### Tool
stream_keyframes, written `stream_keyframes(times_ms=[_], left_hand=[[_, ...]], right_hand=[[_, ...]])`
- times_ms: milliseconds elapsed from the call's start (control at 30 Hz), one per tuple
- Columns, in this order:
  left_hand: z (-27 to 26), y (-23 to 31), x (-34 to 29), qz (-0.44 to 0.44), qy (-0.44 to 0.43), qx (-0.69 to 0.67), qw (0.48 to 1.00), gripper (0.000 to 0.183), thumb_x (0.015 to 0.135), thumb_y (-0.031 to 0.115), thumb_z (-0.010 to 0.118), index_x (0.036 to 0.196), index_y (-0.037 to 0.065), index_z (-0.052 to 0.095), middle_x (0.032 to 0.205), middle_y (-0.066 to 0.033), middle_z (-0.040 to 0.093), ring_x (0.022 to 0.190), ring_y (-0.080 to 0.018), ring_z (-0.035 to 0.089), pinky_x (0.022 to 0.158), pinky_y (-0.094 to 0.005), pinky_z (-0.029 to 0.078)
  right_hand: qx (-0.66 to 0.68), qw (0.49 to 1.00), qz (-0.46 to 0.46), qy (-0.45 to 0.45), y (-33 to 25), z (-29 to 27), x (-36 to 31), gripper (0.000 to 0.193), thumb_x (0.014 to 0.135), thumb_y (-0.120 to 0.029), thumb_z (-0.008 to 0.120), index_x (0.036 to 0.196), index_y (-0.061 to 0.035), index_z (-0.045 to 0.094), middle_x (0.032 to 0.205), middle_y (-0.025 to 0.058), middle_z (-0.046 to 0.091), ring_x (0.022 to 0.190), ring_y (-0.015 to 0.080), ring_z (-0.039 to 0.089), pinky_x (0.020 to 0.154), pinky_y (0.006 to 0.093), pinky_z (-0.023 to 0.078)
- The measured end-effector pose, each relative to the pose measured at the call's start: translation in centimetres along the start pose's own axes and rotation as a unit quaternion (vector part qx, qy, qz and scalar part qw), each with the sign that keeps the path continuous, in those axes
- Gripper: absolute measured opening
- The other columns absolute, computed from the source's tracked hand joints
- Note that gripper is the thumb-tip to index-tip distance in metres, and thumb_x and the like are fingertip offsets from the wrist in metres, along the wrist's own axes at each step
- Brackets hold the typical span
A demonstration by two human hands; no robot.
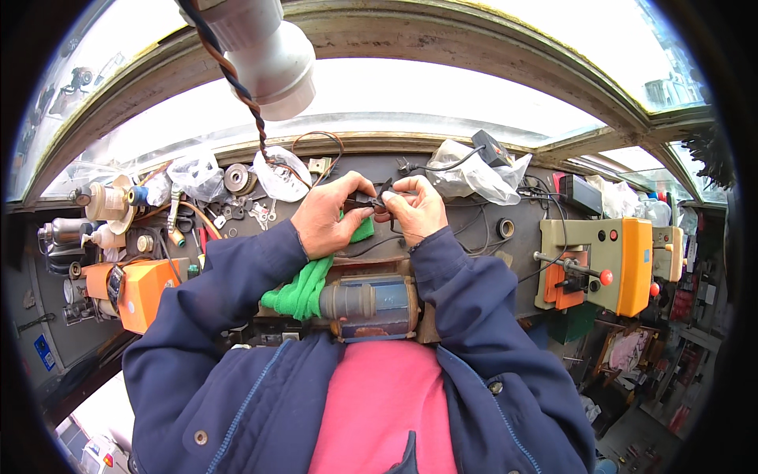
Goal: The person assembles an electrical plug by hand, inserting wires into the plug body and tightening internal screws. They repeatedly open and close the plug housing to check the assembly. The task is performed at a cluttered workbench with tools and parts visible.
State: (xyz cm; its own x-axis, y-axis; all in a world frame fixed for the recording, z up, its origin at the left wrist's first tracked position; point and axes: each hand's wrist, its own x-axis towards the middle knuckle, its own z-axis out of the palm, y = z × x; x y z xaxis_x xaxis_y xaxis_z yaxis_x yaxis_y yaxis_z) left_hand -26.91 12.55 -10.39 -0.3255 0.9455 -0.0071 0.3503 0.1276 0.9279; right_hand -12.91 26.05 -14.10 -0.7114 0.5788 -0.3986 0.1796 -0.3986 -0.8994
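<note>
Above the middle of the bench (466,225), my left hand (332,212) and my right hand (417,209) meet fingertip to fingertip. Pinched between them is a small black piece (365,199), partly covered by the fingers and too small to name surely. Both hands are closed on it. A bright green cloth (304,286) trails below my left hand and lies over the end of a worn blue-grey electric motor (375,308). This motor sits close to my body, between my forearms.
At right stands a beige and yellow machine (592,265) with red-knobbed levers. An orange machine (150,292) is at left. Loose keys (260,212), clear plastic bags (478,174) and a black plug (407,166) lie along the back. A white lamp (276,67) hangs overhead with a twisted cord.
</note>
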Motion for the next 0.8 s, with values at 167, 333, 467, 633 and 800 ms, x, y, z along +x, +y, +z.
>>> stream_keyframes(times_ms=[167,333,467,633,800], left_hand=[[-0.1,-0.2,-0.1,-0.028,0.013,-0.013,0.999,0.025,0.087,0.004,0.066,0.111,0.001,0.059,0.094,-0.0119,0.066,0.078,-0.0192,0.062,0.073,-0.0307,0.05],[-0.2,-0.3,-0.1,-0.017,0.02,-0.012,1.0,0.023,0.089,0.005,0.066,0.109,-0.001,0.057,0.093,-0.0157,0.067,0.082,-0.0202,0.068,0.073,-0.0327,0.053],[-0.2,-0.3,-0.1,-0.014,0.023,-0.005,1.0,0.022,0.089,0.004,0.066,0.109,-0.001,0.057,0.091,-0.0154,0.067,0.08,-0.0205,0.068,0.072,-0.032,0.053],[0.0,-0.4,-0.1,-0.002,0.024,-0.01,1.0,0.022,0.088,0.003,0.066,0.108,0.0,0.057,0.088,-0.015,0.067,0.077,-0.0216,0.067,0.071,-0.0318,0.053],[-0.1,-0.6,-0.1,-0.008,0.009,-0.003,1.0,0.023,0.086,0.0,0.065,0.107,0.0,0.057,0.09,-0.0151,0.065,0.08,-0.0235,0.068,0.073,-0.0332,0.053]], right_hand=[[-0.119,0.989,-0.072,0.042,-1.1,0.3,-1.6,0.026,0.091,-0.002,0.066,0.111,0.0015,0.049,0.09,0.0141,0.07,0.081,0.019,0.071,0.073,0.0297,0.058],[-0.298,0.921,-0.252,0.02,-2.2,1.0,-2.6,0.015,0.084,0.001,0.072,0.097,0.0005,0.064,0.087,0.011,0.07,0.079,0.0162,0.071,0.073,0.0282,0.056],[-0.339,0.895,-0.288,0.017,-2.2,1.3,-2.3,0.014,0.082,-0.001,0.074,0.095,0.001,0.07,0.088,0.0129,0.07,0.077,0.0211,0.071,0.072,0.0299,0.056],[-0.355,0.887,-0.296,0.02,-1.9,1.1,-2.2,0.013,0.082,-0.002,0.074,0.095,0.0008,0.071,0.085,0.0131,0.069,0.075,0.0225,0.071,0.07,0.0303,0.056],[-0.393,0.873,-0.287,0.015,-1.5,1.1,-2.1,0.011,0.084,-0.009,0.072,0.094,-0.0048,0.07,0.084,0.0121,0.067,0.072,0.0278,0.069,0.066,0.0356,0.055]])
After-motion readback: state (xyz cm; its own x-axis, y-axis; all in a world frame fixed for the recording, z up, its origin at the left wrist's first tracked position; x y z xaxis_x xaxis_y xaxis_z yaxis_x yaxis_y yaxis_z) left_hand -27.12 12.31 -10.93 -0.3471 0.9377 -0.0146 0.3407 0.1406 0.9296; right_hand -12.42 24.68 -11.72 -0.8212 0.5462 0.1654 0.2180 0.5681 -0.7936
